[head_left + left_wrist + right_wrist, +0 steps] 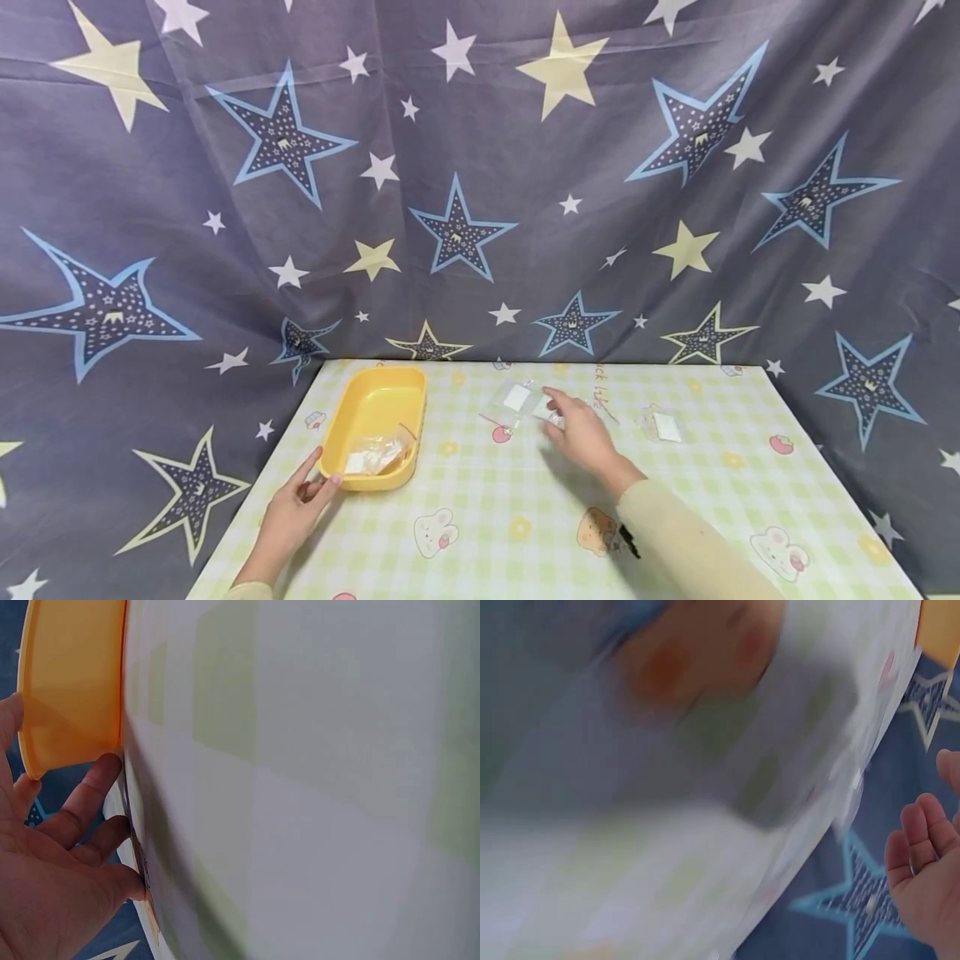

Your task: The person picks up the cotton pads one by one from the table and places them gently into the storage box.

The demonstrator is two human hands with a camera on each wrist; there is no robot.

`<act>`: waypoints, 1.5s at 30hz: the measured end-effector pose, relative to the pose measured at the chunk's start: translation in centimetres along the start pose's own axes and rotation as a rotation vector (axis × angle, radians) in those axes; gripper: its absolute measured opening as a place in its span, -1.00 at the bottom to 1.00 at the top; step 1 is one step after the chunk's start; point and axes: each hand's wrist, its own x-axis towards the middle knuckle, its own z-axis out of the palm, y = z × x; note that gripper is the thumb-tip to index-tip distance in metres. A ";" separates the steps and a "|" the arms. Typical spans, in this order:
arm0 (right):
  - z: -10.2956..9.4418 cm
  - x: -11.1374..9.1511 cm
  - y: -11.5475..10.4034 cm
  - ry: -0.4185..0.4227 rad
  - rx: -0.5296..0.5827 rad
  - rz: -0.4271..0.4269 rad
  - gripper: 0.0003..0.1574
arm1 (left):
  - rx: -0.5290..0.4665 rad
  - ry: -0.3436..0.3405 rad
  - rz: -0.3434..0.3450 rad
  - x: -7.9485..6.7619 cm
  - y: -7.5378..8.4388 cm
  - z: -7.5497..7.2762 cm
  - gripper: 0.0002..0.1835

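Observation:
A yellow rectangular tray (372, 408) stands at the left of the table. In it lies a clear plastic packet (378, 454) with a white part. At the tray's near left corner, my left hand (288, 508) touches the rim with loosely extended fingers; the left wrist view shows the hand (64, 855) by the tray's wall (75, 682). My right hand (585, 433) hovers over a small clear packet (545, 408), partly hidden by its fingers. Relaxed fingers and nothing held show on the hand (930, 862) in the right wrist view.
Left of my right hand lies another clear packet (517, 397) with a white card, and one more packet (667, 427) lies to its right. A checked cloth (480, 492) covers the table. Behind it hangs a dark star-patterned curtain (510, 275).

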 end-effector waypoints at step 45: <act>-13.8 -5.6 16.6 -0.197 -0.008 0.419 0.32 | 0.035 -0.006 -0.024 0.4 -0.1 0.1 0.01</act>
